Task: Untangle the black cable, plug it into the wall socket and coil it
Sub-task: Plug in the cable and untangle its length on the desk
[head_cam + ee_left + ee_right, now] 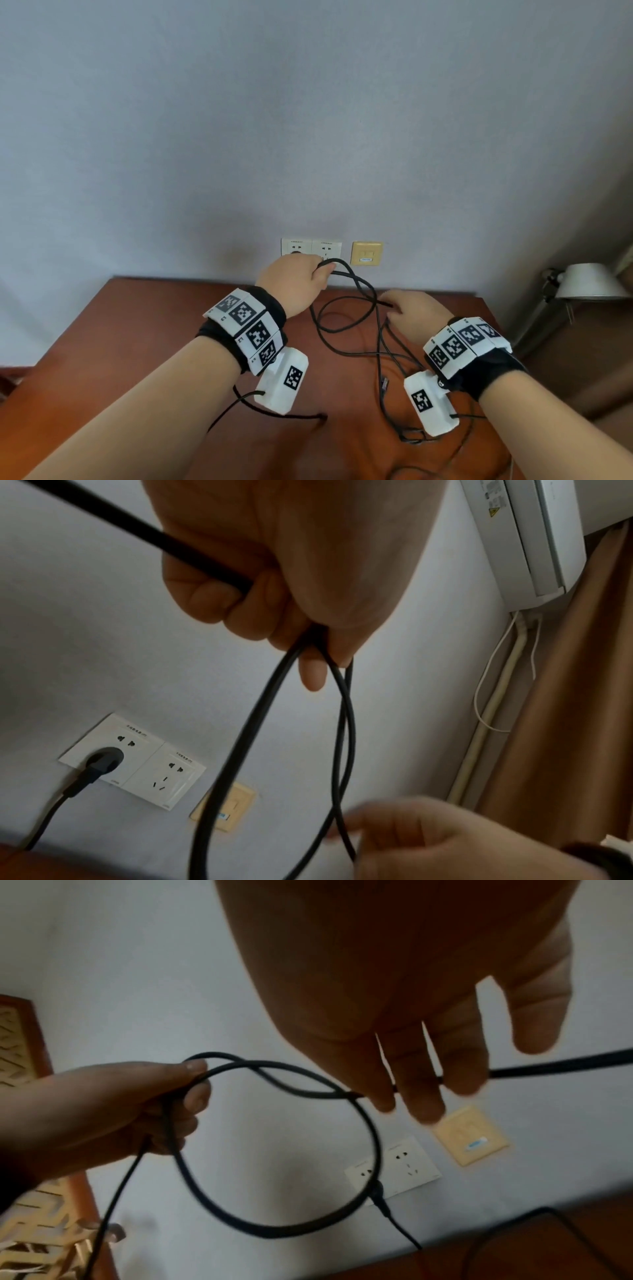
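the black cable (344,737) was already plugged into the wall socket (103,753). the left hand (296,279) clenched its gathered loops; the right hand (416,317) pinched the next stretch. better to match each new loop's size, without twisting.

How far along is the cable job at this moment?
Plugging looks done: the plug sits in the wall socket. Coiling is underway: the left hand grips loops of black cable, the right hand feeds more. Loose cable remains on the table.
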{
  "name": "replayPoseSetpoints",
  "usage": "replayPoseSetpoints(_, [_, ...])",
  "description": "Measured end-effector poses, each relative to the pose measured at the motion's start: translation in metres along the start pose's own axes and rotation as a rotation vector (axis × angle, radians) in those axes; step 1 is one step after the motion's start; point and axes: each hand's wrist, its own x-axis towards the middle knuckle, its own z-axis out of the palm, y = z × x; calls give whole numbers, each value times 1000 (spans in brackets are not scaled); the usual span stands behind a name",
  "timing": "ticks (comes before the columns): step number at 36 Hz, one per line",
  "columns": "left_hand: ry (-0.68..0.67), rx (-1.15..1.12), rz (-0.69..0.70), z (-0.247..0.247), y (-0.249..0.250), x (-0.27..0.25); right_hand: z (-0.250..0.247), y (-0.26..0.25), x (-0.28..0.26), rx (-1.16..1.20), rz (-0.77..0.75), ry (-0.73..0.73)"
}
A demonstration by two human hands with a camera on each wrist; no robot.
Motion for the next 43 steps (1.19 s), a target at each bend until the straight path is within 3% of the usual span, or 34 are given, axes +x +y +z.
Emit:
replayPoseSetpoints(3, [-48,-22,-11,5,6,0,-5,-16,-4,92,-63,131])
replayPoseSetpoints(7, [-74,-67,-9,11,13,0,-14,-40,-10,188,-261,278])
replayPoseSetpoints(10, [-68,-106,-2,15,16,0,-15,-52,-10,114,-330,320])
replayPoseSetpoints(14, [-67,-179,-19,17,15,-1,-15,-57,-5,-94,-274,256])
replayPoseSetpoints(18, [-61,-180,-46,15,9,-3,-16,-55,-4,-100,-257,251])
replayPoseSetpoints(25, [-5,-193,-166,4,-17,-4,-28,-19,1,43,70,302])
replayPoseSetpoints(30, [13,-175,-246,3,-26,-6,-32,-3,2,-13,179,283])
replayPoseSetpoints(32, [8,-172,-228,3,-22,-7,-30,-8,2,-60,129,302])
replayPoseSetpoints(38, [-59,-184,-118,9,-2,-5,-17,-49,-3,-74,-338,330])
replayPoseSetpoints(43, [-62,-206,-64,12,4,-3,-8,-64,4,-75,-406,327])
